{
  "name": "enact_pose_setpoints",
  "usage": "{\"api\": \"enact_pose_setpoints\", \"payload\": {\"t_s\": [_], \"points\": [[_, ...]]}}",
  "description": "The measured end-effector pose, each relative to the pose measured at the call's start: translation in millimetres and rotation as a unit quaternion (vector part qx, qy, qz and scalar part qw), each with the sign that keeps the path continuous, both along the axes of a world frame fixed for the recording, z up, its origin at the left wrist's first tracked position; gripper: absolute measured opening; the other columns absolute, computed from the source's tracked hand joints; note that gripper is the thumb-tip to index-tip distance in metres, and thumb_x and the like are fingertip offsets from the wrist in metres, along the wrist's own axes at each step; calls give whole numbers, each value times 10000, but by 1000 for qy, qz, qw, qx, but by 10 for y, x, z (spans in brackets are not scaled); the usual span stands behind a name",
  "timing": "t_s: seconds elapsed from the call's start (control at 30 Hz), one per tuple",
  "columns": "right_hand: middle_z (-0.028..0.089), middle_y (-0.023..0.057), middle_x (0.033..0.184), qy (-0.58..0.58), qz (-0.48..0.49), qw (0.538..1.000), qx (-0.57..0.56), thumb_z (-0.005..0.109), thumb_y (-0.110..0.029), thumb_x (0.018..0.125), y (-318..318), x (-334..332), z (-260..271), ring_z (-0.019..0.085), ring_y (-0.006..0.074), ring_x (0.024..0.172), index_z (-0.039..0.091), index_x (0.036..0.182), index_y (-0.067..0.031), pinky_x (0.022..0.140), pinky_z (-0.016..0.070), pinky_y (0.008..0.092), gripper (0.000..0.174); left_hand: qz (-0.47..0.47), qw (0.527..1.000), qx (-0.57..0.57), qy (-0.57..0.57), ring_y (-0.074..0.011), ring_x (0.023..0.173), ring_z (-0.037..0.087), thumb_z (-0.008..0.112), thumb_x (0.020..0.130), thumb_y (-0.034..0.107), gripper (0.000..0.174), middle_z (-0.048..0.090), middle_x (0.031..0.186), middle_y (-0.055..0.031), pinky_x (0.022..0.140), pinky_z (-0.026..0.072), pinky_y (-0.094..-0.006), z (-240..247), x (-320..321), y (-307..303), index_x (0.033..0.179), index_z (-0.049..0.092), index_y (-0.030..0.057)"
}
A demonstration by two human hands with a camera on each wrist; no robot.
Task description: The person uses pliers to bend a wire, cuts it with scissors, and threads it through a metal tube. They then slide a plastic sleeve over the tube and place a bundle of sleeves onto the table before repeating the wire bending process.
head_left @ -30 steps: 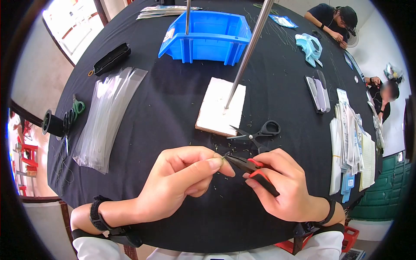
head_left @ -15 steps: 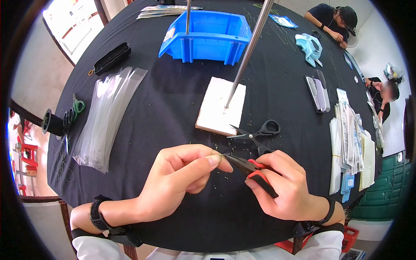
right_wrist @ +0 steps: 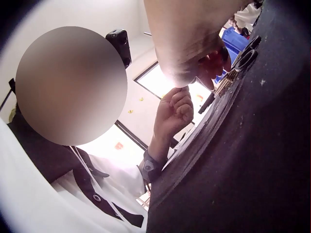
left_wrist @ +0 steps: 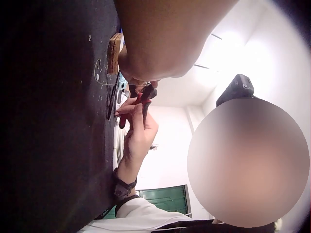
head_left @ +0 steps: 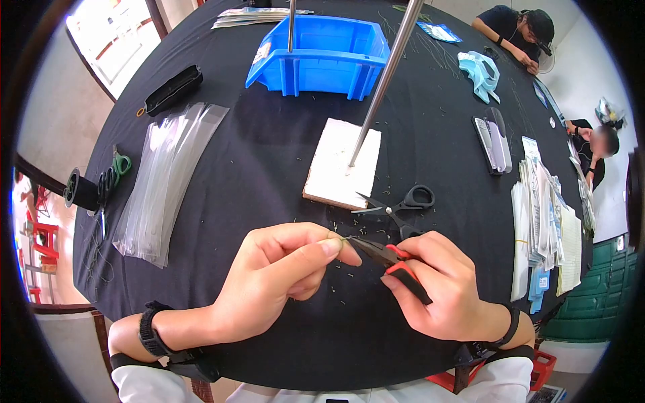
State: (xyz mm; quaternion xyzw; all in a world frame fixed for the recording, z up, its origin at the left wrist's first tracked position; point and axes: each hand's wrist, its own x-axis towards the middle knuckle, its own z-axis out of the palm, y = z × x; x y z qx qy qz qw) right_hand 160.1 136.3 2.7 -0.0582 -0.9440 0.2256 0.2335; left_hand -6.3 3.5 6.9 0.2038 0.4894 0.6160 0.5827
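My left hand (head_left: pixel 275 279) pinches a thin green strand (head_left: pixel 343 238) between thumb and index finger, its other fingers curled in. My right hand (head_left: pixel 440 289) grips long-nosed pliers (head_left: pixel 411 281) with red and black handles. Their dark nose points left, its tip right at the strand beside the left fingertips. Both hands are above the black tablecloth. In the left wrist view, a fine line (left_wrist: pixel 96 77) loops out below the left hand, and the pliers (left_wrist: pixel 141 99) show in the right hand. The right wrist view shows the left hand (right_wrist: pixel 177 109) with curled fingers.
Black scissors (head_left: pixel 396 211) lie open just beyond the hands, by a white block (head_left: pixel 329 168) bearing a metal rod (head_left: pixel 383 87). A blue bin (head_left: pixel 319 74) stands behind. Clear plastic sleeves (head_left: pixel 168 181) lie left; a stapler (head_left: pixel 494 144) and packets (head_left: pixel 537 208) lie right. Small clippings dot the cloth.
The left fingertips have shifted slightly up and left with the strand. The pliers' tip has moved up a little beside them, still in the right hand's grip.
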Motion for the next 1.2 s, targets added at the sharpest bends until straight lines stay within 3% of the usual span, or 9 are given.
{"api": "enact_pose_setpoints", "payload": {"t_s": [0.73, 0.93, 1.2], "points": [[561, 121, 828, 0, 6, 1000, 13, 726, -40, 634, 2, 8, 8, 551, 236, 663, 613, 775, 48, 544, 456, 296, 201, 2, 1000, 6, 15, -25, 439, 269, 482, 915, 122, 217, 358, 495, 54, 441, 211, -206, -12, 2, 3, 867, 614, -43], [560, 124, 881, -10, 15, 999, 27, 727, -41, 610, 11, 5, 15, 556, 248, 727, 612, 781, 46, 589, 465, 309, 224, -41, 998, -23, 42, -33, 441, 277, 486, 904, 127, 225, 357, 493, 51, 445, 212, -215, 33, 13, 2, 858, 613, -53], [531, 133, 937, -17, -29, 998, 58, 735, -48, 570, 0, -8, 40, 543, 278, 846, 605, 759, 48, 709, 449, 371, 248, -13, 996, -40, -80, -44, 428, 244, 466, 902, 135, 224, 304, 475, 52, 443, 200, -228, 8, -19, 20, 818, 592, -30]]}}
